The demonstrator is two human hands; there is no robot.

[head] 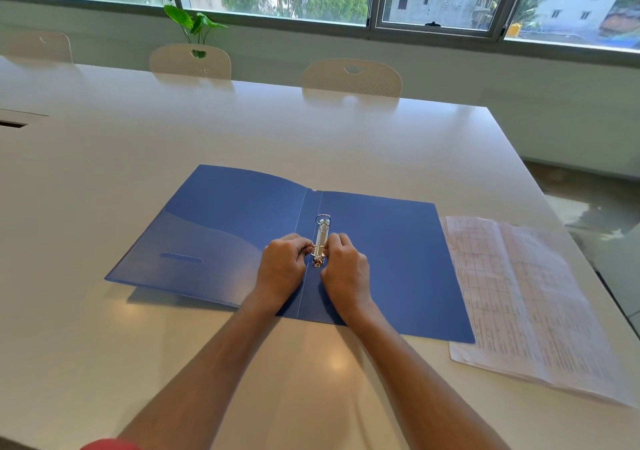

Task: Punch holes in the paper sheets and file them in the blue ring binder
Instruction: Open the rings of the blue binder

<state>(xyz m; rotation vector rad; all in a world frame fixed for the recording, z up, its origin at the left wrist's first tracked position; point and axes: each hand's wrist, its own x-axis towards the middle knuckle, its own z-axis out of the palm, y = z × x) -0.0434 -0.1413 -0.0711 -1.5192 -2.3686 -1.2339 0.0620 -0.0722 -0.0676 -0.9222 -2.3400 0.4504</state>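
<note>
The blue ring binder [388, 259] lies open and flat on the white table [207, 131]. Its metal ring mechanism [321, 233] runs along the spine. My left hand [282, 269] and my right hand [346, 269] sit on either side of the mechanism, fingertips pinching the near ring from both sides. The far ring stands closed. A stack of printed paper sheets [519, 304] lies to the right of the binder, touching its right edge. No hole punch is in view.
Two white chairs [351, 77] stand at the table's far edge, with a green plant [194, 22] behind the left one. The table's right edge runs close past the paper stack. A cable slot [14, 124] sits at the far left.
</note>
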